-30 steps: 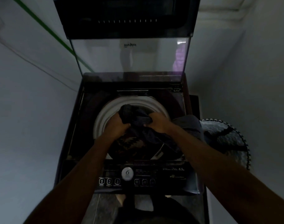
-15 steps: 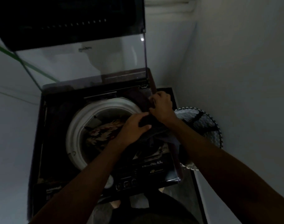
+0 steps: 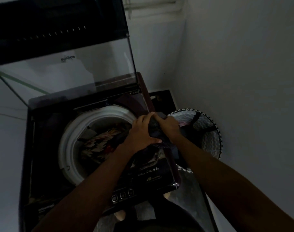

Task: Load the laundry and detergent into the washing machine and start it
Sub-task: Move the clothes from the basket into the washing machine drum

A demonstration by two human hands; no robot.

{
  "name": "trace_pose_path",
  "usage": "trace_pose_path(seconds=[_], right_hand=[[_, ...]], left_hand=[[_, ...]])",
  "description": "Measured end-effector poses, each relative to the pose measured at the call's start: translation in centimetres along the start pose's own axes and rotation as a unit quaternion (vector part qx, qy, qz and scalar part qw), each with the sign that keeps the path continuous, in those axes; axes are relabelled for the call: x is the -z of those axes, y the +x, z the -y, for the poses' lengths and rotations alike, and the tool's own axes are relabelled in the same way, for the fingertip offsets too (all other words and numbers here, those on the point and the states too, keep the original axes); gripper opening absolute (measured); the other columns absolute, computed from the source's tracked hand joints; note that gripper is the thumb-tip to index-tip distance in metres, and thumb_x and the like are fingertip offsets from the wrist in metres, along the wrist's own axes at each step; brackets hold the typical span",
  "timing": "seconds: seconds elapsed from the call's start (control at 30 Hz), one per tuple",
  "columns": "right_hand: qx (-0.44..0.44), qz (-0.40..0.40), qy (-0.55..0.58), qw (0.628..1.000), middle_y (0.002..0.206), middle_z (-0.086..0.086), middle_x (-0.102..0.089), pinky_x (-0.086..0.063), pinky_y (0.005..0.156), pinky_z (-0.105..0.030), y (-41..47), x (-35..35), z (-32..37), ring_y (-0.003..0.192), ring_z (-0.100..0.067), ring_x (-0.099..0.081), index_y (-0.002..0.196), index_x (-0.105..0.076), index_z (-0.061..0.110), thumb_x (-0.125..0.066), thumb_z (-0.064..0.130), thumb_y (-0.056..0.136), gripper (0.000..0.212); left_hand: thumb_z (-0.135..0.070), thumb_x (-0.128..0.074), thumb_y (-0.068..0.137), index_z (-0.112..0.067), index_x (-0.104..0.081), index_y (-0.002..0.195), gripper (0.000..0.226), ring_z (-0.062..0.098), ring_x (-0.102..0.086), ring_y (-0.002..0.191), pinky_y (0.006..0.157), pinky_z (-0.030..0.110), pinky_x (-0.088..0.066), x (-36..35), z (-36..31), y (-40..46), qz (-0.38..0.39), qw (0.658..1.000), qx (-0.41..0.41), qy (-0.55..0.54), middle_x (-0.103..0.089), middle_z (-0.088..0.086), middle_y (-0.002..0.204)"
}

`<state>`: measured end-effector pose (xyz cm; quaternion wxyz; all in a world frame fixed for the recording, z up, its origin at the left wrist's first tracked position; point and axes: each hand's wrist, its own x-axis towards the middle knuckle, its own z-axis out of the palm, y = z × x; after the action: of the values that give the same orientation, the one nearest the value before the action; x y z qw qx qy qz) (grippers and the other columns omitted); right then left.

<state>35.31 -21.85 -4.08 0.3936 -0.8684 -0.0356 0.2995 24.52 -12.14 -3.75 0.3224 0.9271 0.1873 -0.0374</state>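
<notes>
A dark top-loading washing machine (image 3: 42, 148) stands with its glass lid (image 3: 76, 67) raised. Its white drum rim (image 3: 66, 141) rings patterned clothes (image 3: 99, 143) lying inside. At the machine's right edge both my hands grip one dark ribbed garment (image 3: 154, 129). My left hand (image 3: 141, 131) holds its near side and my right hand (image 3: 168, 126) holds its far side. The garment hangs down over the machine's top towards the control panel (image 3: 143, 180). A woven laundry basket (image 3: 208, 131) sits on the floor to the right of the machine.
White walls close in on the left and right. A dark stand (image 3: 161, 101) sits behind the basket. A row of buttons (image 3: 122, 195) lines the panel's front. My foot (image 3: 120, 215) shows on the floor below the machine.
My hands have gone from over the drum to the machine's right edge beside the basket, where they grip a dark ribbed garment. The view has turned right.
</notes>
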Motion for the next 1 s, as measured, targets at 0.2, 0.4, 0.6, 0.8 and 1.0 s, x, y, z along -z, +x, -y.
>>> trace_pose_path(seconds=[0.2, 0.4, 0.6, 0.8, 1.0], right_hand=[[0.090, -0.058, -0.076, 0.991, 0.085, -0.010, -0.069, -0.052, 0.068, -0.032, -2.2, -0.2, 3.9, 0.082, -0.028, -0.068, 0.091, -0.069, 0.006, -0.064, 0.065, 0.073, 0.062], [0.141, 0.016, -0.026, 0.990, 0.073, -0.002, -0.064, -0.044, 0.052, -0.021, -5.1, -3.5, 8.0, 0.066, -0.018, -0.065, 0.081, -0.066, 0.009, -0.065, 0.044, 0.082, 0.035], [0.187, 0.119, 0.039, 0.974, 0.085, 0.002, -0.072, -0.053, 0.070, -0.017, -7.3, -8.9, 10.2, 0.076, -0.009, -0.068, 0.090, -0.072, 0.017, -0.069, 0.037, 0.083, 0.021], [0.187, 0.161, 0.045, 0.968, 0.095, -0.004, -0.072, -0.057, 0.080, -0.029, -8.7, -13.4, 9.6, 0.084, -0.014, -0.067, 0.098, -0.072, 0.010, -0.072, 0.035, 0.082, 0.030], [0.149, 0.183, -0.055, 0.970, 0.116, -0.012, -0.064, -0.046, 0.079, -0.023, -7.8, -13.4, 7.3, 0.099, -0.021, -0.061, 0.119, -0.058, 0.004, -0.068, 0.038, 0.088, 0.047]], left_hand=[[-0.032, -0.092, 0.059, -0.017, -0.002, 0.155, 0.131, 0.021, -0.030, 0.142, 0.115, 0.038, -0.031, 1.3, 0.9, -0.4, -0.008, 0.991, 0.027, -0.131, -0.029, 0.006, 0.156], [-0.017, -0.090, 0.062, -0.029, -0.025, 0.146, 0.107, 0.006, -0.047, 0.126, 0.107, 0.024, -0.040, 4.4, 3.9, -2.5, -0.101, 0.972, -0.031, -0.209, -0.042, -0.009, 0.140], [-0.016, -0.085, 0.072, -0.044, -0.030, 0.132, 0.086, -0.009, -0.054, 0.111, 0.092, 0.007, -0.041, 7.8, 7.5, -6.5, -0.158, 0.960, 0.009, -0.231, -0.053, -0.019, 0.124], [-0.025, -0.084, 0.071, -0.029, -0.044, 0.129, 0.070, -0.020, -0.048, 0.108, 0.095, 0.006, -0.037, 7.8, 10.7, -9.0, -0.176, 0.960, 0.078, -0.204, -0.052, -0.024, 0.120], [-0.030, -0.073, 0.066, -0.016, -0.061, 0.119, 0.056, 0.022, -0.066, 0.102, 0.089, 0.041, -0.054, 6.2, 12.3, -9.9, -0.095, 0.978, 0.116, -0.148, -0.069, 0.005, 0.111]])
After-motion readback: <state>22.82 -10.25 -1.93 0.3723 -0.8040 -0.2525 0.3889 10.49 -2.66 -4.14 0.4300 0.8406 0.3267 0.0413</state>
